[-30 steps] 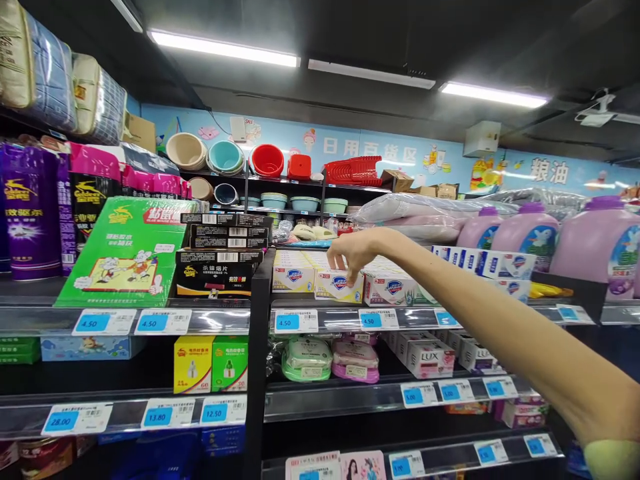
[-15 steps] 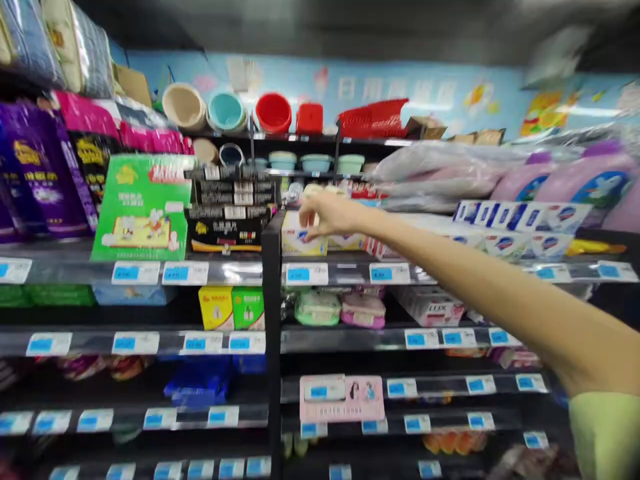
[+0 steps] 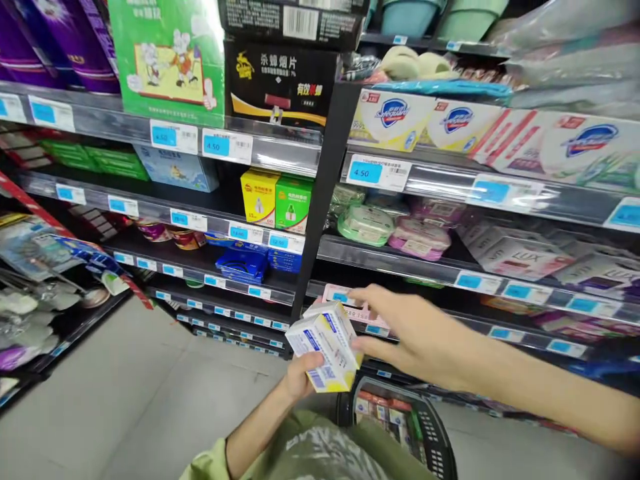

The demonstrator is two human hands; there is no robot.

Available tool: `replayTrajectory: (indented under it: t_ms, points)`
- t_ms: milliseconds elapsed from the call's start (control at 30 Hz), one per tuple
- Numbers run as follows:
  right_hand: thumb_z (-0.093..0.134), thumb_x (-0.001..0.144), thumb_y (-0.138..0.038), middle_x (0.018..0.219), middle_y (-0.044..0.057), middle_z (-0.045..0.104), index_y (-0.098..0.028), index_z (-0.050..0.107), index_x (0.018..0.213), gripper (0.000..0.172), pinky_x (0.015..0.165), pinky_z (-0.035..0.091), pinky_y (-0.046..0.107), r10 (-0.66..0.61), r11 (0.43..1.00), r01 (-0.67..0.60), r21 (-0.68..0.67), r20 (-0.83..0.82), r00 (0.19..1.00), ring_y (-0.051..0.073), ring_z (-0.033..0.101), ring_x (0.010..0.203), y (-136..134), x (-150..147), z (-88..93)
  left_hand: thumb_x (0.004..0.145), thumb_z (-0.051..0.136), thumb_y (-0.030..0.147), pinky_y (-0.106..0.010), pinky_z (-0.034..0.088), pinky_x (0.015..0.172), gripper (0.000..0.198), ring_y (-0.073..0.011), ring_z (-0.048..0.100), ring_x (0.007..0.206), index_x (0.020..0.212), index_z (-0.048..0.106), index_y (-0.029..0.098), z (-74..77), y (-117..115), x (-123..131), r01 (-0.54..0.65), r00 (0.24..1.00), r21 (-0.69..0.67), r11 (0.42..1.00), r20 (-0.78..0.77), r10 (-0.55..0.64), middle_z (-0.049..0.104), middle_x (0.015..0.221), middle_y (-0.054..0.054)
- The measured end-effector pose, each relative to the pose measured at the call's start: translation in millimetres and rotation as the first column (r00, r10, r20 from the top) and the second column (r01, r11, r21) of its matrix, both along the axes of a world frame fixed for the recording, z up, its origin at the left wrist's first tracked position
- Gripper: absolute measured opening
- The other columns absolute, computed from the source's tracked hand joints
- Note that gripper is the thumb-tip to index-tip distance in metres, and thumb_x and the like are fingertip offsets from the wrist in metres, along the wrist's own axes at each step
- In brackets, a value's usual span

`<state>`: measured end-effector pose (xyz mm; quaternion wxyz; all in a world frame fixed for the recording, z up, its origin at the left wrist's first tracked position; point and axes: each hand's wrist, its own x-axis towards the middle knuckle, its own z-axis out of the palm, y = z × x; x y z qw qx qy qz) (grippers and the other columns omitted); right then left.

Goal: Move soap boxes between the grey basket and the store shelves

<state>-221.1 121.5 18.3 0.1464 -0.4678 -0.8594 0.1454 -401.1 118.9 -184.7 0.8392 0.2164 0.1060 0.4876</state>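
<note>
My left hand [image 3: 301, 375] grips a small stack of white and yellow soap boxes [image 3: 327, 350] from below, thumb across the front. The boxes are tilted, with a barcode and small print facing me. My right hand [image 3: 407, 327] is at the right side of the stack, thumb and fingers spread apart. Whether its fingertips touch the boxes, I cannot tell. Below the boxes a dark shopping basket [image 3: 440, 433] holds several packaged items. On the shelf ahead lie matching Safeguard soap boxes [image 3: 390, 120].
Shelves of goods fill the view, with a dark upright post [image 3: 333, 153] between two bays. Green and pink soap packs [image 3: 367, 223] and LUX boxes [image 3: 530, 253] lie lower on the right. Grey tiled floor [image 3: 150, 373] runs to the left, beside another rack [image 3: 50, 353].
My right hand has come down from the upper soap shelf to the boxes. The view has tilted down and closer, bringing my left hand, the soap boxes and the basket into sight.
</note>
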Motion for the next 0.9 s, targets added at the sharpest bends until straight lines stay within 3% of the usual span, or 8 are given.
replayTrajectory:
  t_ms: [100, 267, 333, 433, 600, 733, 833, 900]
  points:
    - [0.063, 0.093, -0.055, 0.115, 0.008, 0.072, -0.029, 0.048, 0.143, 0.058, 0.067, 0.057, 0.034, -0.127, 0.913, 0.047, -0.404, -0.173, 0.977, 0.025, 0.071, 0.091, 9, 6, -35.7, 0.068, 0.086, 0.04, -0.053, 0.051, 0.105, 0.09, -0.0377, 0.07, 0.111, 0.148, 0.051, 0.019, 20.1, -2, 11, -0.022, 0.999, 0.052, 0.998, -0.023, 0.024, 0.078, 0.107, -0.011]
    - [0.066, 0.095, -0.048, 0.112, 0.007, 0.071, -0.023, 0.051, 0.132, 0.048, 0.078, 0.06, 0.034, -0.25, 0.775, -0.119, -0.62, -0.475, 0.844, 0.022, 0.07, 0.099, 19, 23, -34.1, 0.064, 0.088, 0.038, -0.052, 0.051, 0.104, 0.103, -0.0397, 0.065, 0.121, 0.155, 0.041, 0.031, 38.9, -2, 8, -0.039, 0.999, 0.086, 0.995, 0.02, 0.038, 0.067, 0.138, -0.009]
    - [0.069, 0.093, -0.045, 0.119, 0.008, 0.069, -0.023, 0.051, 0.128, 0.045, 0.085, 0.061, 0.037, -0.226, 0.769, -0.196, -0.608, -0.546, 0.806, 0.023, 0.069, 0.108, 18, 30, -29.5, 0.067, 0.085, 0.039, -0.051, 0.052, 0.104, 0.098, -0.0396, 0.06, 0.128, 0.155, 0.041, 0.034, 41.7, -1, 5, -0.087, 0.995, 0.063, 0.994, 0.051, 0.084, 0.061, 0.146, -0.007]
    - [0.066, 0.096, -0.035, 0.133, 0.01, 0.061, -0.026, 0.053, 0.128, 0.035, 0.103, 0.055, 0.043, -0.026, 0.907, -0.213, -0.364, -0.554, 0.832, 0.025, 0.06, 0.128, 17, 38, -28.2, 0.078, 0.076, 0.038, -0.05, 0.047, 0.111, 0.083, -0.0354, 0.057, 0.132, 0.154, 0.043, 0.034, 39.8, 2, 1, -0.141, 0.986, -0.035, 0.989, 0.089, 0.143, 0.058, 0.15, -0.007]
    - [0.051, 0.102, -0.021, 0.152, 0.008, 0.048, -0.03, 0.064, 0.123, 0.026, 0.124, 0.033, 0.053, 0.271, 0.957, -0.29, -0.025, -0.292, 0.917, 0.027, 0.023, 0.157, 21, 41, -38.5, 0.079, 0.073, 0.035, -0.059, 0.039, 0.116, 0.087, -0.0362, 0.06, 0.129, 0.158, 0.036, 0.034, 31.6, 6, -2, 0.053, 0.971, -0.021, 0.998, 0.233, -0.046, 0.061, 0.147, -0.007]
    - [0.049, 0.103, -0.024, 0.164, 0.004, 0.03, -0.035, 0.071, 0.123, 0.032, 0.123, 0.036, 0.052, 0.127, 0.99, -0.141, -0.021, -0.312, 0.942, 0.028, 0.031, 0.153, 23, 31, -46.5, 0.075, 0.077, 0.035, -0.056, 0.044, 0.112, 0.093, -0.0366, 0.067, 0.119, 0.158, 0.036, 0.03, 23.2, 2, -5, 0.006, 0.979, -0.038, 0.999, 0.204, 0.002, 0.07, 0.135, -0.009]
    - [0.055, 0.099, -0.028, 0.161, 0.006, 0.036, -0.034, 0.075, 0.118, 0.028, 0.109, 0.052, 0.046, -0.062, 0.967, -0.077, -0.244, -0.515, 0.855, 0.029, 0.049, 0.141, 24, 22, -48.7, 0.075, 0.081, 0.032, -0.05, 0.052, 0.104, 0.092, -0.0326, 0.072, 0.107, 0.157, 0.039, 0.03, 11.5, -5, -6, -0.052, 0.994, -0.09, 0.995, 0.088, 0.06, 0.078, 0.117, -0.007]
    - [0.064, 0.093, -0.031, 0.16, 0.006, 0.038, -0.03, 0.078, 0.108, 0.02, 0.099, 0.057, 0.041, -0.238, 0.891, -0.093, -0.443, -0.632, 0.738, 0.03, 0.057, 0.133, 23, 16, -49.4, 0.075, 0.082, 0.033, -0.049, 0.052, 0.106, 0.09, -0.0333, 0.071, 0.112, 0.156, 0.042, 0.033, 5.0, -7, -6, -0.057, 0.997, -0.068, 0.996, 0.056, 0.061, 0.078, 0.114, -0.006]
